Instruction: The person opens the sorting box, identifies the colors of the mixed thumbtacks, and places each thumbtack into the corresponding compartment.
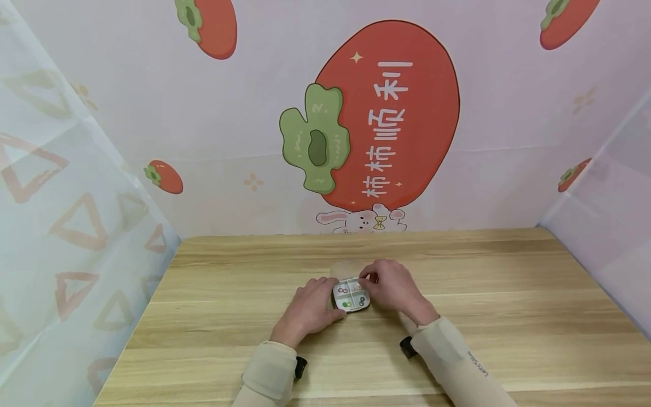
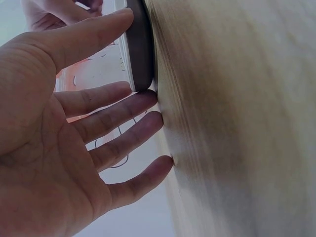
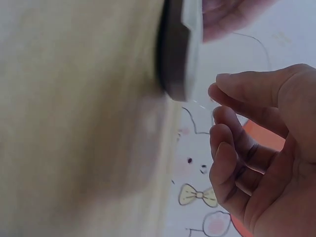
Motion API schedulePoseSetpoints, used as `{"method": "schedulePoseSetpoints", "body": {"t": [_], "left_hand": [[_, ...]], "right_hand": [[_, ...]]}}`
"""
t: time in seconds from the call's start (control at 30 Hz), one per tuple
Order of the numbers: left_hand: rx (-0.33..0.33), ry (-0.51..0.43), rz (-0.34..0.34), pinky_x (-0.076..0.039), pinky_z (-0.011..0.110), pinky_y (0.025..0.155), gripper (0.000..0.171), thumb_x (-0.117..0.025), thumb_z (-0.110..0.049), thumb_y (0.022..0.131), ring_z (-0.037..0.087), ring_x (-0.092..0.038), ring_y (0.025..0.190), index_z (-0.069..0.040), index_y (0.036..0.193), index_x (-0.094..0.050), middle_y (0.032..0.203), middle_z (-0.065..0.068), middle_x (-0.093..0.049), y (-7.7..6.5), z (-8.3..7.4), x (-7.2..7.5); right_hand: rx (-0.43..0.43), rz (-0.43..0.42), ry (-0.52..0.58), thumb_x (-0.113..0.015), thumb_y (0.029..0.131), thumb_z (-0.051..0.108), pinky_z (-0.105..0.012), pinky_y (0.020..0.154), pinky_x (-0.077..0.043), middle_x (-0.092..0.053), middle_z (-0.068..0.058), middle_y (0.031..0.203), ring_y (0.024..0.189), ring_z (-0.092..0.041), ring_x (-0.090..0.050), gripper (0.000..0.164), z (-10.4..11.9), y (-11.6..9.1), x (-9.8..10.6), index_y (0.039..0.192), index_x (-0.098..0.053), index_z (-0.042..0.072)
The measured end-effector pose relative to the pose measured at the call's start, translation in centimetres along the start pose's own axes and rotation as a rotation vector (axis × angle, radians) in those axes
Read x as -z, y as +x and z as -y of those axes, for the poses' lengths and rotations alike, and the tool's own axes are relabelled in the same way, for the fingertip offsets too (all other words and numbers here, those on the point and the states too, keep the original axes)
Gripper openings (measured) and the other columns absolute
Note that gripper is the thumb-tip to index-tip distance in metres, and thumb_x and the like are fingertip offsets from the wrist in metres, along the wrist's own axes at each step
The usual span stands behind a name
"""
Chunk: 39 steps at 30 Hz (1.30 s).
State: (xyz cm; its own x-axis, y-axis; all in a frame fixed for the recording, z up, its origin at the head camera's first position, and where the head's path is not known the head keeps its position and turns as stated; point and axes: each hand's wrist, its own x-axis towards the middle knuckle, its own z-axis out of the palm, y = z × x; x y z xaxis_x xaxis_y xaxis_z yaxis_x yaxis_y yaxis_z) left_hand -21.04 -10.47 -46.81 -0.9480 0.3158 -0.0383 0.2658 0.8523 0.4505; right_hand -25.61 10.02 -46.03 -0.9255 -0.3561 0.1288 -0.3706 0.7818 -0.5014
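Observation:
A small pill-box-like case (image 1: pixel 351 294) lies on the wooden table, with a white divided tray over a dark base (image 2: pixel 140 49). Its compartments hold tiny coloured pieces, among them red rings (image 1: pixel 343 290), green pieces (image 1: pixel 347 304) and dark pieces (image 1: pixel 362 301). A see-through lid (image 1: pixel 346 268) stands open at its far side. My left hand (image 1: pixel 314 305) holds the case from the left, thumb on the near edge and fingers at the far side. Over the right far compartment is my right hand (image 1: pixel 390 285), thumb and index fingertip together; nothing shows between them in the right wrist view.
The light wood table (image 1: pixel 229 316) runs back to a printed cloth wall (image 1: pixel 244 135) with persimmons and a rabbit. Side cloths (image 1: pixel 61 226) border it left and right. Black wrist devices (image 1: pixel 300 367) sit under both beige sleeves (image 1: pixel 271 370).

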Motion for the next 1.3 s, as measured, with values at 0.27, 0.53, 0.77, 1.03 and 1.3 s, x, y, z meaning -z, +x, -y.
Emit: {"method": "schedulePoseSetpoints", "body": {"t": [0.27,0.53,0.77,1.03,1.3], "left_hand": [[0.016,-0.025,0.012,-0.044,0.053,0.102,0.066,-0.083,-0.032,0.087,0.032,-0.052,0.126,-0.005,0.141,-0.056,0.138,0.012,-0.059,-0.1,0.0,0.1],[0.009,-0.025,0.010,-0.044,0.055,0.101,0.066,-0.083,-0.030,0.086,0.033,-0.052,0.126,-0.005,0.141,-0.057,0.139,0.013,-0.059,-0.1,0.0,0.2],[0.019,-0.033,0.009,-0.044,0.053,0.102,0.064,-0.082,-0.027,0.086,0.032,-0.053,0.125,-0.005,0.141,-0.057,0.140,0.012,-0.059,0.0,0.2,0.0],[0.004,-0.126,0.031,-0.038,0.056,0.109,0.066,-0.082,-0.027,0.087,0.034,-0.049,0.133,-0.004,0.143,-0.055,0.142,0.013,-0.056,-0.1,0.8,0.7],[0.042,-0.090,-0.026,-0.037,0.059,0.108,0.076,-0.090,-0.038,0.077,0.037,-0.051,0.125,-0.003,0.137,-0.060,0.131,0.014,-0.060,-0.3,1.4,1.2]], "right_hand": [[-0.044,0.002,0.069,-0.075,0.092,0.016,-0.031,0.061,-0.045,-0.060,0.005,0.074,0.069,-0.015,-0.052,0.004,-1.9,0.1,2.2,0.092,-0.078,0.015],[-0.089,0.023,0.152,-0.072,0.094,0.015,-0.033,0.064,-0.046,-0.064,0.001,0.080,0.073,-0.017,-0.054,0.008,-4.8,0.0,3.8,0.097,-0.078,0.009],[-0.092,0.014,0.163,-0.071,0.094,0.014,-0.033,0.065,-0.047,-0.064,0.000,0.080,0.074,-0.018,-0.055,0.010,-6.0,-0.1,4.5,0.097,-0.078,0.008],[-0.087,0.018,0.162,-0.072,0.094,0.013,-0.033,0.064,-0.047,-0.063,0.000,0.077,0.071,-0.018,-0.055,0.008,-6.3,-0.2,4.5,0.096,-0.077,0.008],[-0.084,0.023,0.245,-0.070,0.096,0.013,-0.033,0.068,-0.050,-0.067,-0.003,0.087,0.077,-0.019,-0.057,0.013,-6.4,0.0,3.8,0.101,-0.076,0.003]]}}
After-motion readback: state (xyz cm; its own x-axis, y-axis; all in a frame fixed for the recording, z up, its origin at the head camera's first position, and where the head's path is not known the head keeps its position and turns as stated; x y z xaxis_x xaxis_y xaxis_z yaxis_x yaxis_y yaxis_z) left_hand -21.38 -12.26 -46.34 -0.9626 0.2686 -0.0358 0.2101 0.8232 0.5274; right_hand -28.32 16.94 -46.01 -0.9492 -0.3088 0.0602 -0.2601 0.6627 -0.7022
